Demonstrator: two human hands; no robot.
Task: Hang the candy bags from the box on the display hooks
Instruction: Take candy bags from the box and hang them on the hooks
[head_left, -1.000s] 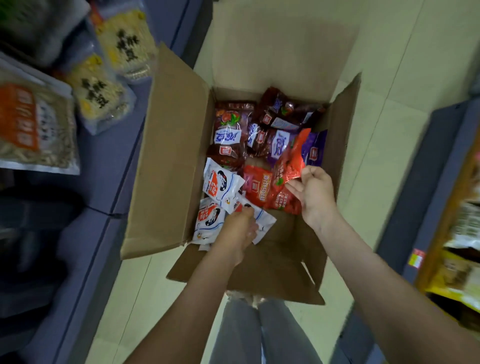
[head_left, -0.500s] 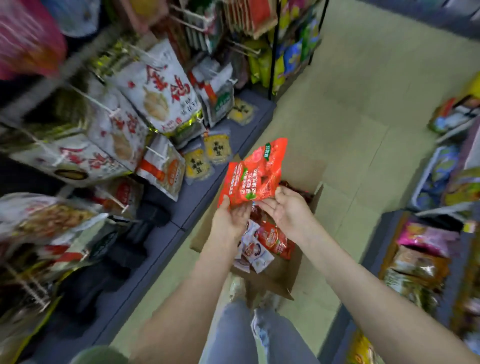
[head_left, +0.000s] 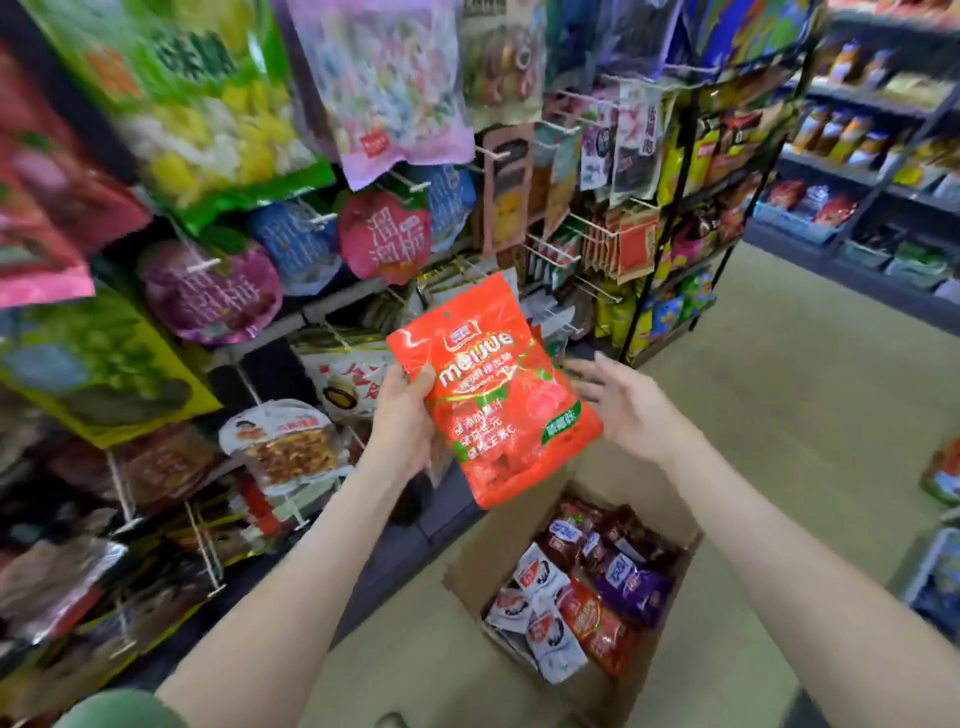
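Observation:
My left hand grips the left edge of a red candy bag and holds it upright in front of the display rack. A small hang hole shows at the bag's top. My right hand is just right of the bag, fingers spread and straight, holding nothing. The cardboard box stands open on the floor below, with several red, white and purple candy bags inside. White wire display hooks stick out of the rack behind the bag, most of them carrying snack bags.
The rack on the left is crowded with hanging snack bags from top to floor. A black upright post ends that rack section. Shelves with goods line the far right across a beige floor aisle.
The red bag has risen from the box to rack height. My right hand has let go of it and opened beside it. The view has swung up from the box to the rack.

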